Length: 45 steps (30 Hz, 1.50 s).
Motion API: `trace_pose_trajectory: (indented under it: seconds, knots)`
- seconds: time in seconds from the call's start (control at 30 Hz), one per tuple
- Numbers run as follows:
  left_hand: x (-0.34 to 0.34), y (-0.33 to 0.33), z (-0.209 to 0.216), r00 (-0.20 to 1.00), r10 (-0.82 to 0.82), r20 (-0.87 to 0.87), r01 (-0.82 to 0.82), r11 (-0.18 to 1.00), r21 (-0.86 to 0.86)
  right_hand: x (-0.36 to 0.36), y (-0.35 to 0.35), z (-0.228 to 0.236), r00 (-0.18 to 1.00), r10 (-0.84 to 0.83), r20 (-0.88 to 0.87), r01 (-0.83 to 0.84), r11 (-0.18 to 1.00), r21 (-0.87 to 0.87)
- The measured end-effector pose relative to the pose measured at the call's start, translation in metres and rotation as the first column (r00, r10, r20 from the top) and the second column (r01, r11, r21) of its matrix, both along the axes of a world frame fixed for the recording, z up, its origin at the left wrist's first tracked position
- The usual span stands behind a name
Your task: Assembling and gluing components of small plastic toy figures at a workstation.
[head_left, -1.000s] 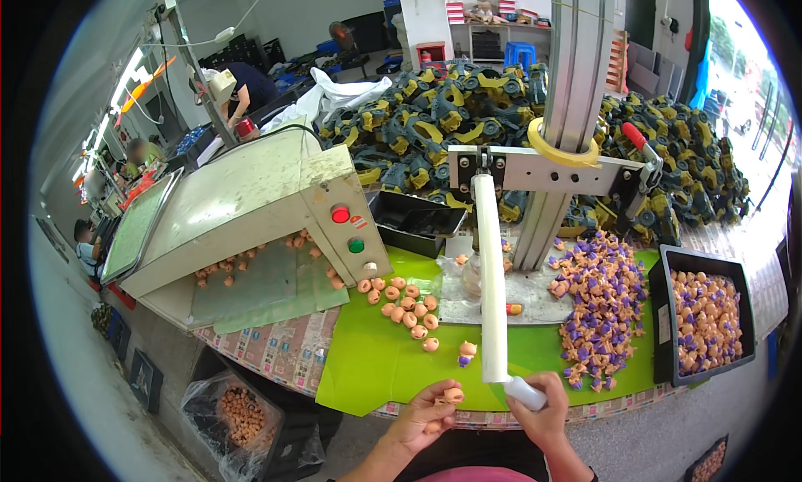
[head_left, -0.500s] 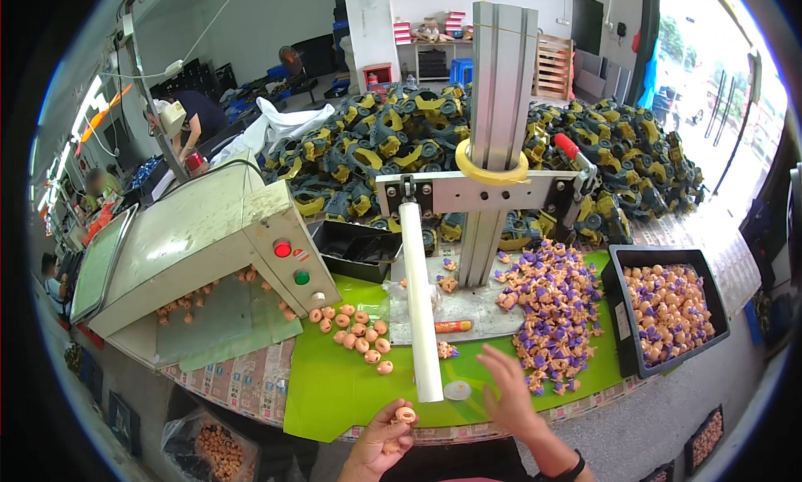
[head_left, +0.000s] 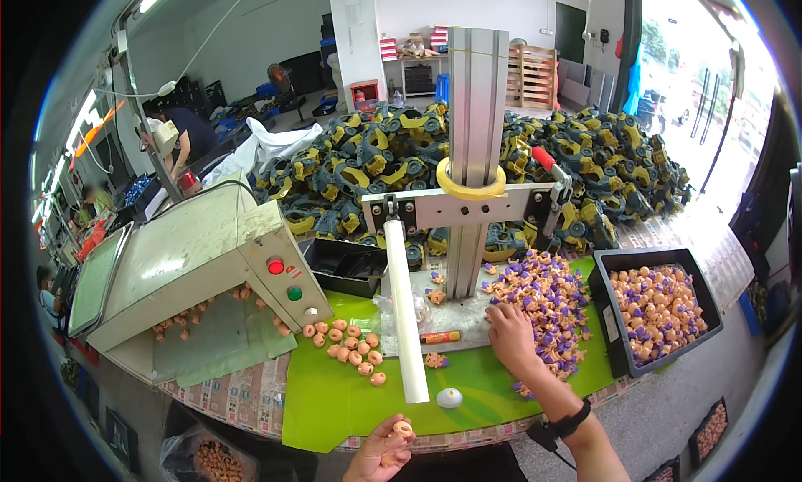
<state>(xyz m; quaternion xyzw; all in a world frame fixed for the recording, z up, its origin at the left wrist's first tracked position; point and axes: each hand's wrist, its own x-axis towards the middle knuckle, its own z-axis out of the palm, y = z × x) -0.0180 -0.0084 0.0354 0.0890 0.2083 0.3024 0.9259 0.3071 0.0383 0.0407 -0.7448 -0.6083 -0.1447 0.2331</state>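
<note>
In my left hand [head_left: 376, 459], low and near the front, a hollow peach-coloured toy head [head_left: 403, 429] is held between thumb and fingers, its opening showing. My right hand [head_left: 511, 336] is at the left edge of a pile of small peach-and-purple toy figures [head_left: 547, 302]. Its fingers are bent together and downward; whatever lies under the fingertips is hidden. Several loose toy heads [head_left: 355, 346] lie on the green sheet [head_left: 326, 398], left of a white bar [head_left: 407, 315]. A single figure [head_left: 436, 360] and a small white rounded piece [head_left: 449, 398] lie between my hands.
An upright metal post [head_left: 476, 106] carries a crosspiece with a red-handled clamp [head_left: 543, 158]. At left stands a beige machine [head_left: 200, 256]; at right, a black bin [head_left: 618, 332] of toy parts. Yellow-and-grey toy vehicle parts [head_left: 368, 156] are heaped behind. An orange tube [head_left: 440, 337] lies on the metal base.
My right hand has gone forward from above the green sheet to the edge of the figure pile, its fingers now bent. My left hand still holds the toy head. The view has shifted slightly.
</note>
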Motion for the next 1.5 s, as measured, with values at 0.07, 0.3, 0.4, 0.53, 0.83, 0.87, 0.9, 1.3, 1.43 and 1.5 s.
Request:
trace_pose_trajectory:
  seconds: [0.07, 0.3, 0.4, 0.53, 0.83, 0.87, 0.9, 1.3, 1.43, 1.5]
  knots:
    - [0.001, -0.002, 0.004, 0.999, 0.015, -0.034, -0.015, 1.000, -0.014, -0.007, -0.017, 0.010, 0.936, 0.134, -0.325, -0.068, 0.976, 0.208]
    - [0.009, -0.001, 0.011, 0.995, -0.101, -0.027, 0.102, 0.992, 0.070, -0.057, -0.098, 0.051, 0.659, 0.350, -0.666, -0.272, 0.936, 0.223]
    - [0.014, -0.005, 0.010, 0.988, -0.136, -0.078, 0.144, 0.982, 0.123, -0.094, -0.123, 0.055, 0.441, 0.241, -0.864, -0.348, 0.934, 0.083]
    - [0.020, -0.011, 0.010, 0.980, -0.160, -0.120, 0.179, 0.970, 0.165, -0.116, -0.133, 0.059, 0.100, 0.127, -0.987, -0.387, 0.919, 0.079]
    - [0.022, -0.016, 0.008, 0.975, -0.130, -0.180, 0.171, 0.958, 0.231, -0.123, -0.132, 0.065, 0.332, 0.127, -0.935, -0.375, 0.927, -0.007]
    - [0.022, -0.016, 0.008, 0.973, -0.130, -0.189, 0.173, 0.958, 0.230, -0.122, -0.133, 0.064, 0.331, 0.134, -0.934, -0.374, 0.927, 0.001]
    - [0.022, -0.017, 0.007, 0.967, -0.133, -0.217, 0.186, 0.951, 0.246, -0.121, -0.134, 0.064, 0.329, 0.142, -0.934, -0.373, 0.928, 0.009]
    - [0.027, -0.023, 0.016, 0.960, -0.083, -0.267, 0.139, 0.970, 0.201, -0.112, -0.130, 0.044, 0.438, 0.456, -0.775, -0.514, 0.834, 0.200]
    - [0.029, -0.022, 0.020, 0.944, -0.032, -0.329, 0.117, 0.963, 0.243, -0.106, -0.126, 0.042, 0.501, 0.466, -0.729, -0.545, 0.825, 0.153]
    - [0.028, -0.020, 0.022, 0.945, -0.062, -0.320, 0.137, 0.966, 0.220, -0.106, -0.121, 0.043, 0.486, 0.544, -0.684, -0.569, 0.791, 0.224]
